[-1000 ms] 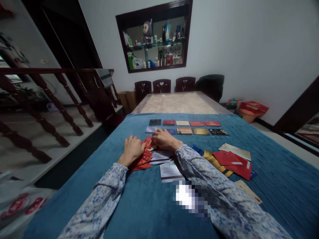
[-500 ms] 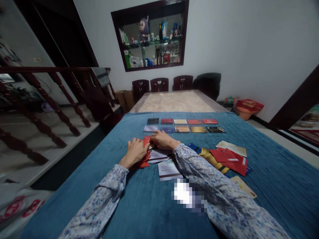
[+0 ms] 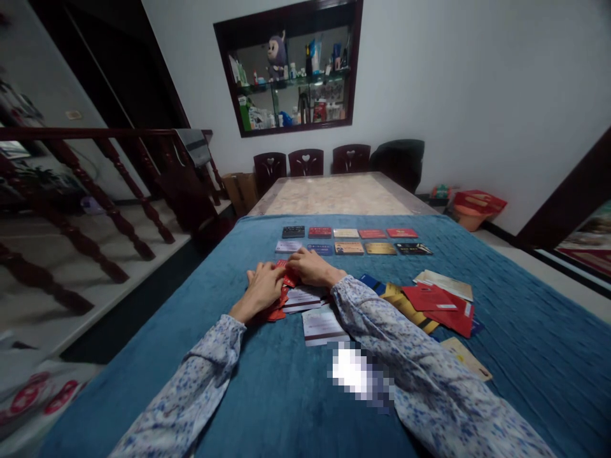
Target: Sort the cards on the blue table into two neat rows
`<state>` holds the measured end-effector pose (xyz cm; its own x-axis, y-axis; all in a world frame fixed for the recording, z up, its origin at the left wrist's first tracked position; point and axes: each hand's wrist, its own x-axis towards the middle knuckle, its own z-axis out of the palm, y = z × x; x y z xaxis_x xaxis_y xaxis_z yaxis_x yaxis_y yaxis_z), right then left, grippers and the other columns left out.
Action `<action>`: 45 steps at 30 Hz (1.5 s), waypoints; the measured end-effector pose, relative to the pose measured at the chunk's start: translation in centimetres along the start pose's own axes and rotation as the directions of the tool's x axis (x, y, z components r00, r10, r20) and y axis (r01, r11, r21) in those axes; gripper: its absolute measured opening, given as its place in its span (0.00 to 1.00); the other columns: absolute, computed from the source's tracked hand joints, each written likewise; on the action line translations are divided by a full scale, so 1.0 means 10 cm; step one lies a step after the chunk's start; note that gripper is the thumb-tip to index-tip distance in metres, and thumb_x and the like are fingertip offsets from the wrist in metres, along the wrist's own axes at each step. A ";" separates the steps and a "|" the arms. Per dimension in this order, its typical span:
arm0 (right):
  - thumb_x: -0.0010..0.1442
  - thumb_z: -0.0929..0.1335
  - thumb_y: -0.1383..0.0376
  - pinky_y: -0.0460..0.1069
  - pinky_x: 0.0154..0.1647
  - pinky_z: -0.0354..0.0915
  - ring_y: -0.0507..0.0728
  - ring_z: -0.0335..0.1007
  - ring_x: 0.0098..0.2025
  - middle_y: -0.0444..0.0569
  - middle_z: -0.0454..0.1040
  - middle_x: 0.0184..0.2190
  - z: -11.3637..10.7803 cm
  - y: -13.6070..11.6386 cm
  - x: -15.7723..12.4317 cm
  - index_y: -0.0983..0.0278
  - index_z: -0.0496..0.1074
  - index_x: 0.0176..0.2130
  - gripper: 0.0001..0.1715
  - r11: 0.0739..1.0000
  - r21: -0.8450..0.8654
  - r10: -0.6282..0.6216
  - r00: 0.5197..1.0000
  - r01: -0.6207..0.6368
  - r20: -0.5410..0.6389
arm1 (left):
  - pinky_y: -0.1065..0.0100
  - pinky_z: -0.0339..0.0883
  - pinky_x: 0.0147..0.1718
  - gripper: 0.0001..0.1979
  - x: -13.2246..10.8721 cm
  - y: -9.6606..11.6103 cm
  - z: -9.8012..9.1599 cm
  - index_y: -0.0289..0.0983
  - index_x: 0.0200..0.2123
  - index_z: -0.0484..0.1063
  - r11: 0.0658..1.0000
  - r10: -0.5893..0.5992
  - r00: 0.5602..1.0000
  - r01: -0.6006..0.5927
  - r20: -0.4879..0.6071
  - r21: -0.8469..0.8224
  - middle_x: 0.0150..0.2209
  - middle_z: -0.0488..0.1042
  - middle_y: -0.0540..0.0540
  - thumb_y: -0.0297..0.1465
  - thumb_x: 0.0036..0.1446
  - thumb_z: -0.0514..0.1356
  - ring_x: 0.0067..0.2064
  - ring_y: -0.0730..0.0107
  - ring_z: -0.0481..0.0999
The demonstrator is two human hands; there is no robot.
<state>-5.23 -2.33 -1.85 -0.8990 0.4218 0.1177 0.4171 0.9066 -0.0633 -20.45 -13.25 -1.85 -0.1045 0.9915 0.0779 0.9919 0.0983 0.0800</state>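
On a blue cloth (image 3: 267, 394) my left hand (image 3: 261, 289) lies curled over a fanned pile of red cards (image 3: 279, 305), its fingers meeting my right hand. My right hand (image 3: 312, 267) is closed in a pinch on a red card (image 3: 287, 278) at the top of that pile. Pale cards (image 3: 305, 298) with dark stripes lie just under my right wrist, and another pale card (image 3: 322, 324) sits nearer me. Two neat rows of cards (image 3: 353, 242) lie flat beyond my hands.
A loose heap of red, yellow, blue and cream cards (image 3: 432, 302) lies to the right. Beyond the cloth the table top (image 3: 334, 194) is bare stone, with dark chairs (image 3: 305, 162) at its far end. A wooden railing (image 3: 86, 191) runs along the left.
My left hand has slid right over the red pile until its fingers meet my right hand. The red fan is more covered. The view shifted slightly.
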 end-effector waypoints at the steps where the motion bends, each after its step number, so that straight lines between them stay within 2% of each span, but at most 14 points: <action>1: 0.66 0.67 0.68 0.57 0.52 0.65 0.65 0.62 0.60 0.57 0.74 0.59 -0.02 -0.01 -0.01 0.61 0.75 0.58 0.22 1.000 -0.001 -0.001 1.000 0.001 -0.002 | 0.49 0.61 0.53 0.18 0.00 0.00 -0.01 0.42 0.53 0.77 1.000 -0.006 1.000 0.006 -0.016 0.012 0.56 0.73 0.37 0.33 0.70 0.50 0.58 0.48 0.67; 4: 0.69 0.64 0.65 0.59 0.53 0.64 0.66 0.62 0.60 0.58 0.74 0.59 -0.07 -0.05 -0.02 0.60 0.76 0.58 0.21 1.000 -0.020 0.011 1.000 -0.011 -0.003 | 0.48 0.61 0.53 0.18 -0.02 0.02 -0.04 0.36 0.49 0.78 0.997 -0.039 0.998 0.042 -0.050 0.058 0.53 0.74 0.34 0.33 0.69 0.49 0.57 0.47 0.68; 7: 0.70 0.64 0.57 0.62 0.54 0.62 0.68 0.62 0.59 0.60 0.75 0.56 -0.11 -0.09 -0.03 0.62 0.76 0.56 0.21 0.998 -0.060 0.026 1.000 -0.026 0.001 | 0.47 0.61 0.52 0.19 -0.02 0.03 -0.06 0.35 0.45 0.79 0.993 -0.072 0.997 0.075 -0.040 0.088 0.50 0.76 0.33 0.33 0.69 0.48 0.56 0.46 0.69; 10: 0.67 0.66 0.47 0.63 0.54 0.61 0.70 0.62 0.59 0.62 0.76 0.53 -0.12 -0.13 -0.04 0.63 0.75 0.57 0.30 0.995 -0.089 0.045 0.999 -0.044 0.011 | 0.47 0.60 0.53 0.19 -0.02 0.02 -0.05 0.35 0.43 0.79 0.992 -0.068 0.997 0.070 -0.025 0.101 0.50 0.77 0.34 0.32 0.69 0.47 0.56 0.46 0.70; 12: 0.67 0.65 0.44 0.64 0.55 0.60 0.70 0.63 0.58 0.63 0.76 0.53 -0.12 -0.13 -0.04 0.64 0.74 0.58 0.33 0.994 -0.097 0.059 0.998 -0.057 0.018 | 0.48 0.60 0.52 0.19 -0.02 0.01 -0.04 0.35 0.43 0.79 0.993 -0.063 0.998 0.065 -0.022 0.102 0.50 0.77 0.34 0.31 0.69 0.47 0.56 0.46 0.70; 19: 0.65 0.66 0.44 0.64 0.54 0.62 0.70 0.66 0.58 0.62 0.77 0.53 -0.11 -0.13 -0.03 0.63 0.75 0.56 0.32 0.993 -0.084 0.089 0.995 -0.085 0.048 | 0.47 0.60 0.50 0.19 -0.01 -0.02 0.01 0.35 0.42 0.79 0.996 -0.058 0.998 0.061 -0.036 0.070 0.50 0.77 0.33 0.31 0.68 0.47 0.55 0.45 0.70; 29: 0.63 0.68 0.47 0.63 0.55 0.64 0.70 0.68 0.57 0.66 0.76 0.53 -0.16 -0.19 -0.05 0.67 0.78 0.52 0.31 0.981 -0.111 0.165 0.986 -0.161 0.036 | 0.49 0.59 0.51 0.18 -0.01 0.00 0.00 0.35 0.48 0.77 0.995 -0.077 0.996 0.080 -0.041 0.062 0.52 0.77 0.33 0.31 0.68 0.49 0.56 0.45 0.70; 37: 0.62 0.67 0.44 0.63 0.56 0.63 0.71 0.67 0.57 0.68 0.76 0.52 -0.17 -0.20 -0.04 0.70 0.79 0.52 0.36 0.969 -0.104 0.224 0.975 -0.224 -0.012 | 0.50 0.59 0.51 0.17 0.02 -0.04 0.05 0.35 0.50 0.76 0.994 -0.083 0.994 0.088 -0.075 0.058 0.53 0.78 0.34 0.33 0.69 0.49 0.57 0.46 0.70; 45: 0.63 0.66 0.46 0.61 0.54 0.65 0.71 0.66 0.57 0.69 0.76 0.53 -0.12 -0.19 -0.02 0.70 0.79 0.52 0.34 0.933 -0.089 0.342 0.936 -0.348 -0.081 | 0.50 0.58 0.51 0.17 0.00 0.00 0.02 0.36 0.50 0.76 0.996 -0.082 0.992 0.086 -0.093 0.039 0.52 0.78 0.34 0.32 0.69 0.49 0.56 0.45 0.71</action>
<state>-5.71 -4.16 -0.59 -0.6885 0.7054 0.1687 0.7141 0.6999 -0.0120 -20.47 -13.26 -2.02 -0.1921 0.9678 0.1629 0.9812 0.1867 0.0478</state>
